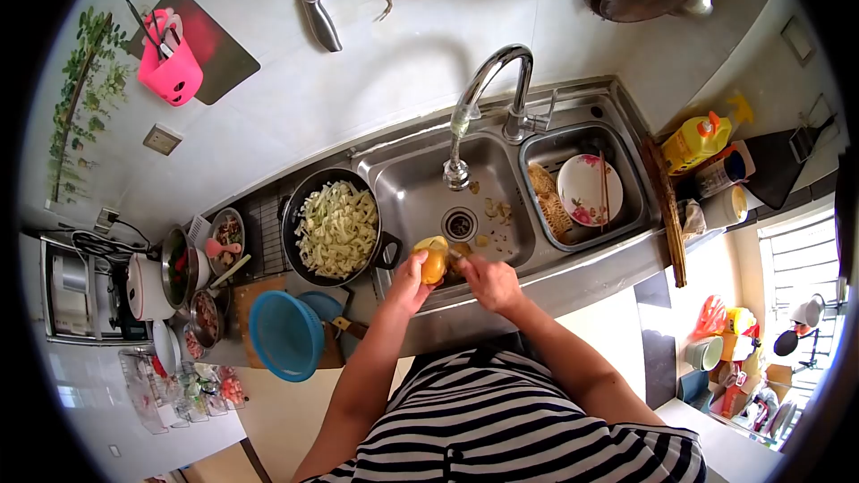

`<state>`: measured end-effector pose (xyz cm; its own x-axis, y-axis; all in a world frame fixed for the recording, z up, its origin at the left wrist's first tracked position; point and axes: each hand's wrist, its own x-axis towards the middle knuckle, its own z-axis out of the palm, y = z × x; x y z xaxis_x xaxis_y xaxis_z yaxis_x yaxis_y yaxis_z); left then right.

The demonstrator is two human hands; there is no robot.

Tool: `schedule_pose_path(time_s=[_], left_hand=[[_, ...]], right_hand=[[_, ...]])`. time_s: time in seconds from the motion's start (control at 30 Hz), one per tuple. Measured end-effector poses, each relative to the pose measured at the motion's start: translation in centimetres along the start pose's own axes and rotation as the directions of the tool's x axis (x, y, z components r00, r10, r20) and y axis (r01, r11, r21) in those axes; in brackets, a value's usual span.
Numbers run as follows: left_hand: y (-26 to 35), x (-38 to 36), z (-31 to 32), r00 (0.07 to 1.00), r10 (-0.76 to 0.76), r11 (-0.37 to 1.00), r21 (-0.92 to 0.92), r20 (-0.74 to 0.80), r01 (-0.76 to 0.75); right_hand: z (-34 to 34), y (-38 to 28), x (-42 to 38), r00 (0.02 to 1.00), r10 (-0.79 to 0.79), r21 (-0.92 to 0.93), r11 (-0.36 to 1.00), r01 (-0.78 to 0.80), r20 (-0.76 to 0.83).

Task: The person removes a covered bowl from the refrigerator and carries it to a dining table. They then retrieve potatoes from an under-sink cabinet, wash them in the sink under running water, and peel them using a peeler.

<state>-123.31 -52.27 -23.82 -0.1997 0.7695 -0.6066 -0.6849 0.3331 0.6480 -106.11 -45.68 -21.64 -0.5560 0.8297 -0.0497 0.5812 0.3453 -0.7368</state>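
Note:
Over the front edge of the sink (pixel 407 156), my left hand (pixel 410 284) grips a yellow-brown potato (pixel 433 265) with a pale peeled patch on top. My right hand (pixel 492 284) is closed beside it, around a small peeling tool mostly hidden by the fingers, its front end close to the potato. A brownish rounded thing (pixel 460 270) shows between the hands, too covered to name. Bits of peel (pixel 497 211) lie on the sink bottom near the drain (pixel 459 224). The chrome faucet (pixel 456 170) hangs above the basin.
Left of the sink stands a black pan (pixel 288 241) of shredded pale vegetable. Nearer are a blue basin (pixel 288 335) and a knife (pixel 349 326) on a cutting board (pixel 246 309). A grey draining basket (pixel 633 206) at right holds a flowered plate (pixel 583 188) and chopsticks (pixel 602 197).

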Motion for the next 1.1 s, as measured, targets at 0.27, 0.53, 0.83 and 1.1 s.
schedule_pose_path(time_s=[0.27,0.53,0.83,1.1], left_hand=[[-0.2,-0.5,-0.4,0.968,-0.035,0.987,-0.145,0.247,0.073],[-1.0,0.2,0.2,0.921,-0.016,0.959,-0.255,0.390,0.124],[-0.1,-0.6,0.2,0.975,0.051,0.998,-0.041,0.218,-0.043],[0.8,-0.8,1.4,0.991,-0.063,0.987,-0.143,0.115,0.079]], right_hand=[[1.6,6.1,3.3,0.975,0.163,0.045,0.984,-0.172,0.149],[4.5,8.2,4.3,0.992,0.087,-0.047,0.995,-0.083,0.087],[-0.1,1.5,2.3,1.000,-0.010,0.041,0.999,0.009,0.014],[-1.0,1.7,1.2,0.997,-0.036,-0.002,0.999,0.036,-0.074]])
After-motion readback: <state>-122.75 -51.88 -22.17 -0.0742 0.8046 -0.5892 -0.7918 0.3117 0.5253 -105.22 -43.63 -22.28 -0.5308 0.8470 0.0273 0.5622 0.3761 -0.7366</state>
